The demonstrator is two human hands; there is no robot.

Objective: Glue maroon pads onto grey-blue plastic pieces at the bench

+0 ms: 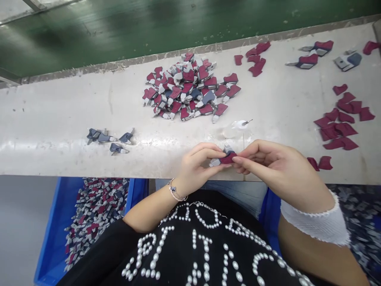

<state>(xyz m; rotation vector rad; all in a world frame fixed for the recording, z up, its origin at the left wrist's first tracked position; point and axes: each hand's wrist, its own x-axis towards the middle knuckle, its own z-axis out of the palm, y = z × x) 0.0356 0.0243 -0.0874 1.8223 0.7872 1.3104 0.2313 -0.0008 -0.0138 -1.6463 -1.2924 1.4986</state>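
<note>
My left hand and my right hand meet at the near edge of the white worktable. Both pinch one small piece with a maroon cover and grey-blue parts. The fingertips hide much of it. A large pile of similar maroon, grey and blue pieces lies beyond the hands, in the middle of the table. A pearl bracelet sits on my left wrist, a white cuff on my right forearm.
Loose maroon covers lie at the right, more at the back. Three blue-grey parts lie at the left. A small clear item sits just beyond my hands. Blue bins of pieces stand below the table.
</note>
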